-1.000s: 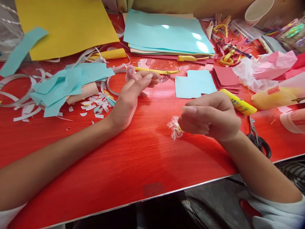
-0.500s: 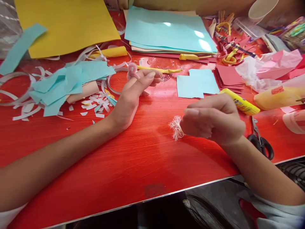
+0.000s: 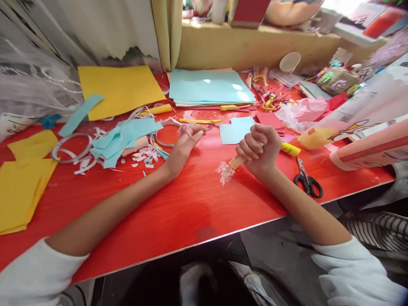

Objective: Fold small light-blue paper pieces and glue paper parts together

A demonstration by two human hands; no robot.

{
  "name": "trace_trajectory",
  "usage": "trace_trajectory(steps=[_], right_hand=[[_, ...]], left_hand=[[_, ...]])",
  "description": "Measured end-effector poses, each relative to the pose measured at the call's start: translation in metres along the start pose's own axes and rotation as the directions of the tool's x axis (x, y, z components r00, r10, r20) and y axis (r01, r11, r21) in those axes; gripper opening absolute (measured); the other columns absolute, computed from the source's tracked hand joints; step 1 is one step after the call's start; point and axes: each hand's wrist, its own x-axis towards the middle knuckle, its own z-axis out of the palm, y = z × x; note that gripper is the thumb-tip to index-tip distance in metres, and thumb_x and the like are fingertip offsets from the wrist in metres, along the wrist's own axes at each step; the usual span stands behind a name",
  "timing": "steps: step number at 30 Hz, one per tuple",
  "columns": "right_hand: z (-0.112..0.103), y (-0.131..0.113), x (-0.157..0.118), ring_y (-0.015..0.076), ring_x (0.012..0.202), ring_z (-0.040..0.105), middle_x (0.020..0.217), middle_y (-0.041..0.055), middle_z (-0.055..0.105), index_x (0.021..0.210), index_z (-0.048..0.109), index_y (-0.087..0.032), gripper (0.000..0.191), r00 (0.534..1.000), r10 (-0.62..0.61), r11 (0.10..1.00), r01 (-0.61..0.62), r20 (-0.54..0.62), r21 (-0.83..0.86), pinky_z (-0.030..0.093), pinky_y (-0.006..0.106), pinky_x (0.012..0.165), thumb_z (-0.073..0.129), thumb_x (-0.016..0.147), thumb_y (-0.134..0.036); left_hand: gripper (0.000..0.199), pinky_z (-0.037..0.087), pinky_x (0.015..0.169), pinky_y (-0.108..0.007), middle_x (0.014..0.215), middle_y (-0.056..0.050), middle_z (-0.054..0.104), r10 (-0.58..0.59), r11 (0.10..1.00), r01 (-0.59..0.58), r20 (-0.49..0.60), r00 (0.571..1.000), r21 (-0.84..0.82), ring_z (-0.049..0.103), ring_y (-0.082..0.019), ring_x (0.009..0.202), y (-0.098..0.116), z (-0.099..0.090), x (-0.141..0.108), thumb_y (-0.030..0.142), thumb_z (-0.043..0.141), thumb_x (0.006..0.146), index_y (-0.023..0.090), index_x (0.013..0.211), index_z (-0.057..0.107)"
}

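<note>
My right hand is closed around a small pale roll, palm side turned up. A frayed, feathery white tuft spreads from the roll's lower left end, just over the red table. Thumb and fingers pressed together, my left hand rests on its side at the middle of the table. A fuzzy pink ring sits at its index finger. Beyond those fingertips is a small dark-reddish glittery bit; whether it is held or lying there, I cannot tell.
Blue paper squares, a yellow glue stick and scissors lie around my right hand. Left are blue strips, paper scraps, a tape roll and yellow sheets. Stacked blue paper lies behind.
My view has tilted up and drawn back, showing more of the table and the windowsill. My right hand has turned palm up, exposing more of the pale roll. The left hand keeps its pose.
</note>
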Motion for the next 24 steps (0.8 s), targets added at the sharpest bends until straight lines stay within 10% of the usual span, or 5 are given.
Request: trace_trajectory(steps=[16, 21, 24], right_hand=[[0.064, -0.048, -0.024, 0.0044, 0.026, 0.022, 0.031, -0.0072, 0.020, 0.046, 0.017, -0.018, 0.052, 0.947, -0.288, 0.943, 0.306, 0.140, -0.128, 0.018, 0.021, 0.033, 0.056, 0.074, -0.035], [0.039, -0.012, -0.020, 0.0039, 0.033, 0.031, 0.039, -0.0062, 0.032, 0.051, 0.040, -0.015, 0.041, 0.969, -0.227, 0.941, 0.245, 0.102, -0.235, 0.030, 0.019, 0.036, 0.051, 0.083, -0.038], [0.020, 0.022, -0.018, 0.0098, 0.074, 0.057, 0.088, 0.0042, 0.059, 0.099, 0.056, -0.010, 0.028, 0.991, -0.120, 0.937, 0.134, 0.064, -0.321, 0.051, 0.026, 0.065, 0.049, 0.087, -0.035]], left_hand=[[0.039, 0.033, 0.100, -0.044, 0.113, -0.009, 0.054, 0.116, 0.951, -0.099, -0.039, 0.992, 0.293, 0.049, -0.019, 0.109, -0.003, 0.001, -0.002, 0.045, 0.039, 0.090, 0.013, 0.108, 0.054], [0.039, 0.036, 0.097, -0.042, 0.107, -0.008, 0.056, 0.130, 0.938, -0.111, -0.037, 0.991, 0.327, 0.051, -0.018, 0.102, -0.007, -0.001, 0.002, 0.046, 0.038, 0.090, 0.014, 0.104, 0.055], [0.040, 0.037, 0.095, -0.041, 0.105, -0.008, 0.056, 0.116, 0.942, -0.101, -0.028, 0.993, 0.319, 0.052, -0.017, 0.099, -0.008, -0.002, 0.004, 0.047, 0.035, 0.091, 0.015, 0.103, 0.056]])
